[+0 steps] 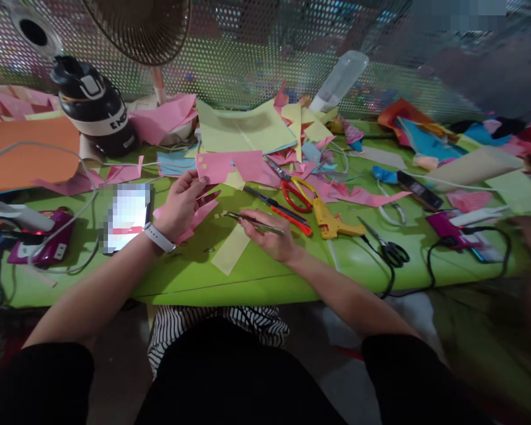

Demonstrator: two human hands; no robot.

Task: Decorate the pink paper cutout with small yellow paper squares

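My left hand [183, 200] pinches the left end of a strip of pink paper [243, 164], which is raised a little off the table. Small yellow squares stick to the strip's left end. In my right hand [269, 236] is a pair of tweezers [259, 222], pointing left. Their tips are at a tiny yellow paper piece [223, 213]; whether they grip it I cannot tell. Below them a pale yellow paper strip [230, 249] lies on the green table. Utility knife [287, 215], red-handled scissors [294, 192] and a yellow glue gun [330, 221] lie right of the hand.
A lit phone [128, 215] lies beside my left forearm. Black scissors [387, 248] and power strips with cords sit at the right and left. Behind are a black bottle [95, 109], a fan [139, 29], paper scraps and a mesh wall. At the right edge a person is partly visible.
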